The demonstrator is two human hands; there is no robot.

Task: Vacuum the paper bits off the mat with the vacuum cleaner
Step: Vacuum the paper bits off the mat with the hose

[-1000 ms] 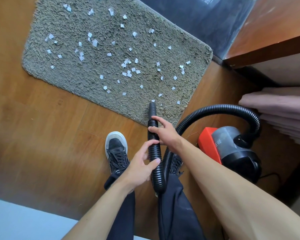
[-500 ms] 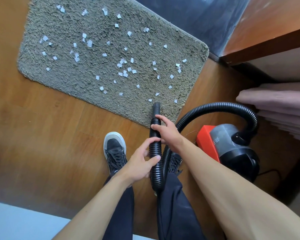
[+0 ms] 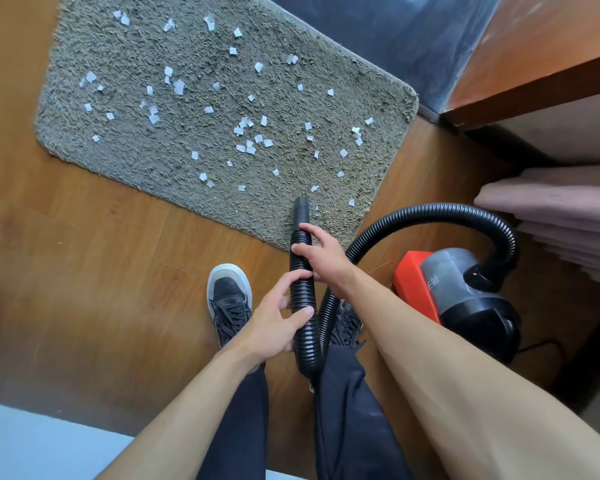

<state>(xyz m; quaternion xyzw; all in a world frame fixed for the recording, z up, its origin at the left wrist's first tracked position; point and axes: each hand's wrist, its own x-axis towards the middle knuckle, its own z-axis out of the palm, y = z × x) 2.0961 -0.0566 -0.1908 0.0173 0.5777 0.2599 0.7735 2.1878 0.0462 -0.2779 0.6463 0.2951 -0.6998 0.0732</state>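
Note:
A grey shaggy mat lies on the wooden floor, strewn with several white paper bits. A black ribbed hose ends in a smooth nozzle whose tip rests over the mat's near edge. My right hand grips the hose just behind the nozzle. My left hand holds the hose lower down, thumb and fingers curled round it. The hose loops right to the red and grey vacuum cleaner standing on the floor.
My black shoe stands on the wooden floor just short of the mat. A wooden desk edge and a stack of pink cloth are at the right. A dark panel stands behind the mat.
The nozzle has shifted slightly along the mat's near edge, and the view has moved a little. Both hands keep their hold on the hose.

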